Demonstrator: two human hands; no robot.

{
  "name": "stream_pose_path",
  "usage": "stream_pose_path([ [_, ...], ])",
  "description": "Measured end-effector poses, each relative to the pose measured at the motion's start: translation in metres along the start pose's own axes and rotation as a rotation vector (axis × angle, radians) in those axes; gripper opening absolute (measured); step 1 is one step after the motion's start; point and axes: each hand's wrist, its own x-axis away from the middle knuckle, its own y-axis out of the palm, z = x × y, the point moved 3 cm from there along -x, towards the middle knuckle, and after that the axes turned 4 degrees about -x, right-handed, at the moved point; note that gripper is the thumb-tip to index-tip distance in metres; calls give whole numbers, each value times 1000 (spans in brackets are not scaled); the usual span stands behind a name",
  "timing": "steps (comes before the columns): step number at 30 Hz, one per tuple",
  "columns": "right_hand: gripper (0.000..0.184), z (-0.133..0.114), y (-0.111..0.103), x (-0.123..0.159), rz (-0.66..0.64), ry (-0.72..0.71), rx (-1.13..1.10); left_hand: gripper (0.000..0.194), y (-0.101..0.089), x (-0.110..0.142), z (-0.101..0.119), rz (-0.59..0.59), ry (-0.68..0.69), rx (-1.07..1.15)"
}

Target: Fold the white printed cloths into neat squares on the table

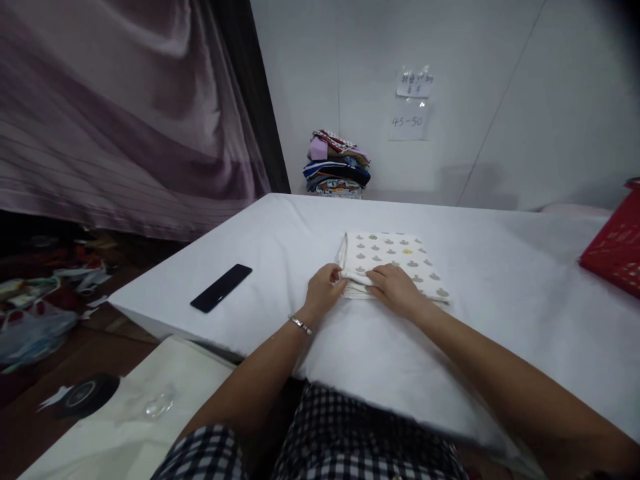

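A folded white cloth (pixel 385 250) printed with small grey duck-like shapes, plus a green and a yellow one, lies on the white-covered table (pixel 290 233). My left hand (pixel 324 288) pinches the cloth's near left corner between thumb and fingers. My right hand (pixel 395 288) grips its near edge, fingers on top and thumb toward the left hand. Between the two hands the edge is bunched up, and several layers show beneath it. A bracelet circles my left wrist.
A black phone (pixel 221 288) lies to the left. Folded clothes (pixel 337 167) are stacked beyond the table's far edge, by the wall with paper signs (pixel 409 120). A red basket (pixel 615 240) stands at right. A purple curtain (pixel 125 120) hangs at left.
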Motion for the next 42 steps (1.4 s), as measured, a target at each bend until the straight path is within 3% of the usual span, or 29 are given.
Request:
stream_pose_path([
  [3, 23, 5, 7, -6, 64, 107, -155, 15, -4, 1, -2, -48, -115, -74],
  [6, 24, 15, 12, -4, 123, 201, -290, 25, -6, 1, 1, -113, -85, -56],
  [9, 23, 17, 15, -3, 126, 203, -282, 24, -4, 1, 4, -136, -76, -27],
  [13, 24, 8, 16, -2, 140, 139, -157, 28, 2, 1, 4, -211, -238, -26],
  [17, 33, -6, 21, -2, 182, -22, -37, 22, 8, 2, 1, -280, -376, 97],
  [26, 26, -16, 24, -2, 312, -232, -67, 14, 14, 5, -4, -216, -525, 323],
  [30, 24, -15, 24, -2, 366, -173, -76, 15, 11, 4, -3, -225, -572, 397],
  [38, 27, -19, 31, -5, 215, -104, 15, 18, 13, 3, -2, -197, -656, 616],
  [42, 27, -8, 31, -8, 261, 36, -187, 27, 12, 1, -1, -209, -576, 643],
])
